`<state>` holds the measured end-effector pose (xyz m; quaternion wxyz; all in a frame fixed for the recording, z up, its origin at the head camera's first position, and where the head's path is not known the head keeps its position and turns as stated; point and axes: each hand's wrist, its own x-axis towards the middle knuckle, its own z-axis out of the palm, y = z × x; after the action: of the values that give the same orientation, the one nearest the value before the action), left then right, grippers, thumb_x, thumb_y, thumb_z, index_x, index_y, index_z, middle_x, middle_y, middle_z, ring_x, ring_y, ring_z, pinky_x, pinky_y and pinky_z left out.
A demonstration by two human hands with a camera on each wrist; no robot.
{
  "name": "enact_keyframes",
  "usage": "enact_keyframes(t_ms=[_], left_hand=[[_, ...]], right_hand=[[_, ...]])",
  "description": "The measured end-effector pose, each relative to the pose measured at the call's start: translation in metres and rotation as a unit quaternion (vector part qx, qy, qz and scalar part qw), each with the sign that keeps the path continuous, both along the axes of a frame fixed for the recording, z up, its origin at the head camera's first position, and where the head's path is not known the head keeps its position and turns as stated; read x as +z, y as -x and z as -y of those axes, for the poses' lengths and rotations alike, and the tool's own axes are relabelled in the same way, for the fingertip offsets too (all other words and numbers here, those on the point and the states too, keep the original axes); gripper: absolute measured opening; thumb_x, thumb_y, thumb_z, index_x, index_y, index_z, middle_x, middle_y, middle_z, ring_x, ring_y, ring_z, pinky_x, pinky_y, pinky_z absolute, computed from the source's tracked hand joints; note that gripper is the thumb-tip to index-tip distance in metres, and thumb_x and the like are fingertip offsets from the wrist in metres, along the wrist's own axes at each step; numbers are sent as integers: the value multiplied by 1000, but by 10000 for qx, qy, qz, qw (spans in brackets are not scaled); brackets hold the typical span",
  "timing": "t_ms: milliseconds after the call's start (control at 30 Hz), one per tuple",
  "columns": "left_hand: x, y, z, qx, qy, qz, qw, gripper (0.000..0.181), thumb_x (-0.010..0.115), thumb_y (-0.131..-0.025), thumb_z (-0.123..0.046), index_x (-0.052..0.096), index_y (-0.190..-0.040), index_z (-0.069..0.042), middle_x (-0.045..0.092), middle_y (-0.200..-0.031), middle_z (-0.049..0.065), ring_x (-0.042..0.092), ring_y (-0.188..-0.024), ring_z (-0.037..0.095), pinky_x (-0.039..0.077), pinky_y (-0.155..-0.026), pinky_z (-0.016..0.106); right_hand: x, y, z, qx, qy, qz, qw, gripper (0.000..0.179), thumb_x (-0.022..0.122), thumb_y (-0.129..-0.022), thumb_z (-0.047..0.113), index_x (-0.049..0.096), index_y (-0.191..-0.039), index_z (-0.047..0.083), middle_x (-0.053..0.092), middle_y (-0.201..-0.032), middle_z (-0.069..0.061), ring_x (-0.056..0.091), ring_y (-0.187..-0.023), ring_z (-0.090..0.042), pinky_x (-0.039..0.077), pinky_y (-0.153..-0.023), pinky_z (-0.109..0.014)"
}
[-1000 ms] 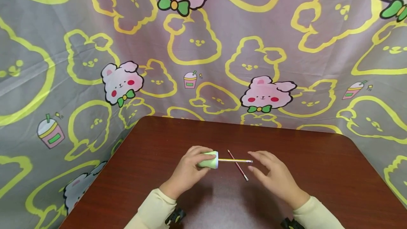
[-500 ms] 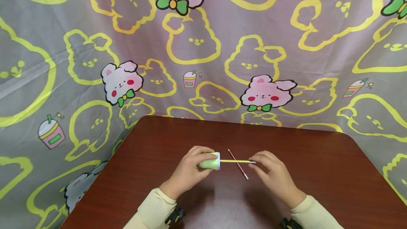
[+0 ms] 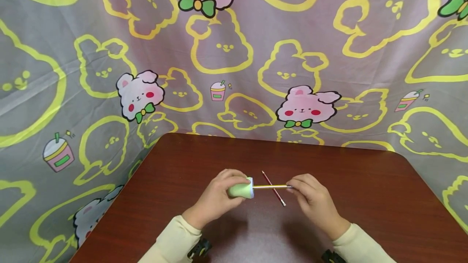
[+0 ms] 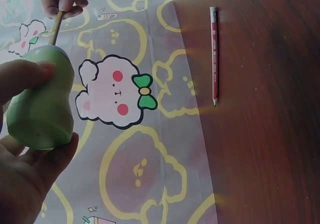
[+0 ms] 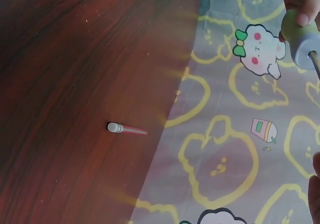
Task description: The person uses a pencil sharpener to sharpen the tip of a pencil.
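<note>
Cartoon-printed fabric [image 3: 234, 84] is hung behind a brown table [image 3: 204, 153]. What appears to be a green pencil sharpener [image 3: 241, 190] is gripped by the left hand [image 3: 215, 194]; a striped yellow pencil [image 3: 261, 187] is inserted in its end, held above a red pencil [image 3: 279, 197] lying on the table, and pinched by the fingers of the right hand [image 3: 316, 200].

Sharpener [image 3: 241, 190] left, inserted pencil [image 3: 262, 187] right — a loose pencil [image 4: 215, 57] on the table [image 3: 204, 157], cloth [image 3: 252, 80] behind.

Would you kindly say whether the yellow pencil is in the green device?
Partly in: the yellow pencil enters the green device, tip hidden, shaft protruding.
</note>
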<state>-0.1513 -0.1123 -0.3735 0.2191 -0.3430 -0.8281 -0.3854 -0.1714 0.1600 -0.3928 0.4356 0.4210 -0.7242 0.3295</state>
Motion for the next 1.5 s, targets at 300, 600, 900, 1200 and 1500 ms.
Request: enact_keyframes(t_ms=[300, 600, 900, 1200, 1500], left_hand=[[-5, 2, -1, 54, 125, -571, 9983, 38, 83, -62, 2, 75, -97, -9, 66, -105, 4, 59, -100, 20, 51, -83, 28], [-7, 5, -3, -83, 504, -1404, 9888, 39, 84, -61, 6, 75, -94, -13, 67, -106, 5, 59, -102, 22, 51, -82, 24], [-10, 8, -2, -58, 111, -1219, 9925, 37, 82, -64, 7, 75, -96, -11, 67, -106, 5, 59, -102, 22, 51, -85, 25], [-12, 10, 2, 99, -68, -1027, 9946, 39, 84, -64, 4, 75, -98, -12, 67, -107, 4, 60, -102, 21, 51, -84, 26], [-7, 7, 3, 47, -286, -489, 9984, 39, 84, -64, 4, 74, -100, -11, 67, -108, 4, 60, -102, 22, 52, -84, 30]], right_hand=[[4, -8, 3, -287, -280, 669, 9970, 17, 65, -92, 17, 70, -85, 2, 62, -79, 1, 56, -73, -12, 45, -65, -19], [26, -15, -1, -396, -554, 5158, 8540, 11, 68, -86, 6, 73, -93, -1, 69, -83, -5, 54, -70, -8, 46, -59, -24], [29, -12, -1, -649, -755, 5036, 8582, 22, 65, -91, 23, 71, -105, 7, 70, -95, -2, 63, -87, -17, 51, -73, -32], [19, -14, -3, -950, -882, 3277, 9358, 45, 76, -82, 20, 63, -123, 12, 63, -116, 1, 60, -106, -19, 50, -86, -43], [7, -8, -7, -753, -752, 1120, 9880, 34, 72, -86, 34, 70, -108, 8, 65, -100, 1, 62, -88, -15, 46, -79, -21]])
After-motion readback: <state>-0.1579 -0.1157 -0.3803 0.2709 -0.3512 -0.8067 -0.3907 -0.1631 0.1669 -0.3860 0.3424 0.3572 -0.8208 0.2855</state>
